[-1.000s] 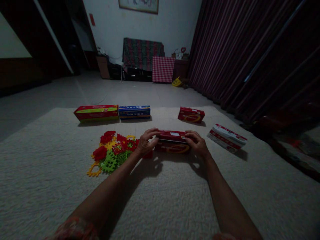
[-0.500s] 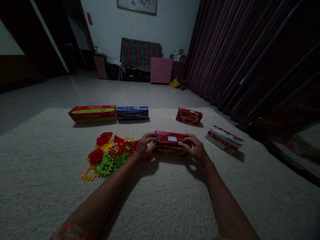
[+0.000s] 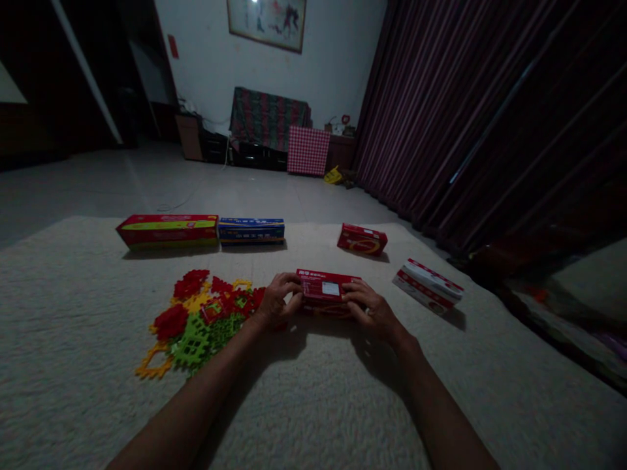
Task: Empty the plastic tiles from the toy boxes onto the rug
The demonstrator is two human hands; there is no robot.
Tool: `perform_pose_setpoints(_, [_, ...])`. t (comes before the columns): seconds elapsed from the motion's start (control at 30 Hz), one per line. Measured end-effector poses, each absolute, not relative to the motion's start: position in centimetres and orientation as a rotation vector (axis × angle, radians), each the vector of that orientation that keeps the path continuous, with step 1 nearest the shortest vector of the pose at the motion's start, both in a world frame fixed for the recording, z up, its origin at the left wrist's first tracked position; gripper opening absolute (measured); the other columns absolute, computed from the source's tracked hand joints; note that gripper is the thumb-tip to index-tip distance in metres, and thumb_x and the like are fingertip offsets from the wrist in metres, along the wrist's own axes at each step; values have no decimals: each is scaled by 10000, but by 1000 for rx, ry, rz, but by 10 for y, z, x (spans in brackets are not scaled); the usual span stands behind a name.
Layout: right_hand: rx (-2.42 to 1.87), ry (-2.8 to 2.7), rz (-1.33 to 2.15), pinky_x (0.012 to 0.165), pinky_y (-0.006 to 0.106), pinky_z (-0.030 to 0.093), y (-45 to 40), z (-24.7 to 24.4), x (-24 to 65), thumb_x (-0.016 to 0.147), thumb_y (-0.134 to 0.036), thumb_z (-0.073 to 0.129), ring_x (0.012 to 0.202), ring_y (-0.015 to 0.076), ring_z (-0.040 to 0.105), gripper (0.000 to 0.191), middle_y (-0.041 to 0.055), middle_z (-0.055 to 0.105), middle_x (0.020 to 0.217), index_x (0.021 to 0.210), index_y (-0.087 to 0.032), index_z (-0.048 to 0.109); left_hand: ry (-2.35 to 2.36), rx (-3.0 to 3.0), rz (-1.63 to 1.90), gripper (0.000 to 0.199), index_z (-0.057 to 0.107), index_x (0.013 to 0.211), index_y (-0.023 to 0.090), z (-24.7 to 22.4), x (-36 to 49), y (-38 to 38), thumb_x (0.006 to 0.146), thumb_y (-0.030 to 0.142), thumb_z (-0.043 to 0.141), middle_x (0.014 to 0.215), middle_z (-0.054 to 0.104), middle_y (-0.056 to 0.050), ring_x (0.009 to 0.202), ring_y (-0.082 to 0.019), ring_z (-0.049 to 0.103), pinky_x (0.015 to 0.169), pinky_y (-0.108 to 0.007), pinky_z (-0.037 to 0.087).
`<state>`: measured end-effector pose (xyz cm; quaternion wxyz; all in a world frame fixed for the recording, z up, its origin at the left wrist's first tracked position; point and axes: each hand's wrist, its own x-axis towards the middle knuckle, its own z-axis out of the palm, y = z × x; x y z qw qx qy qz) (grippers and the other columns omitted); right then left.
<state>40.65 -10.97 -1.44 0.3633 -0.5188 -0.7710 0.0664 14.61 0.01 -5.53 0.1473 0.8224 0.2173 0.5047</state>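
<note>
On a cream rug, my left hand (image 3: pixel 279 301) and my right hand (image 3: pixel 369 310) grip the two short ends of a red cardboard box (image 3: pixel 324 288). A white label shows on its upward face. Fingers cover both ends, and the box's underside is hidden. Just left of my left hand lies a heap of red, yellow and green interlocking plastic toy pieces (image 3: pixel 200 320), close to my wrist but apparently not touched.
Along the rug's far side lie a long red box (image 3: pixel 167 231), a blue box (image 3: pixel 251 230) and a small red box (image 3: pixel 362 239). A white-and-red box (image 3: pixel 428 288) sits at right. Tiled floor lies beyond the rug, with a dark curtain (image 3: pixel 470 111) at right.
The red box has rotated in my hands, its white-labelled face turning upward and its oval-logo side going mostly out of sight. The whole view has shifted as my head tilted upward.
</note>
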Motion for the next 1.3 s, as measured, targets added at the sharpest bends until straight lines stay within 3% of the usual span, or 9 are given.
perform_pose_setpoints(0.23, [-1532, -2312, 107, 1034, 565, 417, -88, 16, 393, 724, -223, 732, 1315, 350, 469, 295, 145, 546, 1386, 990, -229, 605, 607, 2455, 1377, 94, 693, 868, 208, -42, 138, 12, 875, 171, 606, 1028, 701, -81, 983, -201, 657, 862, -359, 562])
perform_pose_setpoints(0.4, [-1662, -2443, 360, 790, 408, 507, -54, 35, 390, 714, -417, 777, 927, 263, 590, 365, 104, 631, 1088, 938, -231, 557, 698, 2411, 1414, 118, 716, 852, 205, -25, 110, 35, 886, 207, 603, 982, 706, -83, 900, -180, 689, 791, -305, 570])
perform_pose_setpoints(0.53, [-1577, -2466, 474, 713, 322, 489, -9, 46, 413, 688, -349, 773, 825, 211, 579, 358, 49, 633, 991, 967, -248, 572, 821, 2342, 1458, 136, 718, 815, 206, -13, 86, 48, 883, 225, 601, 923, 725, -63, 795, -153, 685, 714, -270, 565])
perform_pose_setpoints(0.8, [-1747, -2296, 13, 966, 487, 447, 125, 27, 423, 657, -283, 780, 1117, 329, 560, 484, 113, 608, 1202, 1093, -245, 575, 932, 2296, 1480, 131, 716, 800, 204, -10, 69, 55, 871, 211, 606, 863, 742, -42, 748, -146, 683, 666, -257, 548])
perform_pose_setpoints(1.07, [-1773, -2221, -68, 992, 517, 422, 183, 2, 431, 682, -209, 669, 1149, 330, 541, 546, 120, 602, 1234, 1211, -243, 541, 1006, 2306, 1465, 136, 702, 784, 213, -17, 61, 65, 867, 216, 595, 818, 734, -32, 741, -145, 679, 648, -253, 540])
perform_pose_setpoints(1.3, [-1874, -2086, -202, 991, 697, 354, 176, -16, 431, 713, -100, 518, 1243, 394, 481, 517, 174, 588, 1332, 1212, -225, 571, 1125, 2322, 1430, 152, 708, 774, 212, -15, 55, 62, 860, 220, 582, 765, 719, -21, 645, -131, 635, 609, -243, 504])
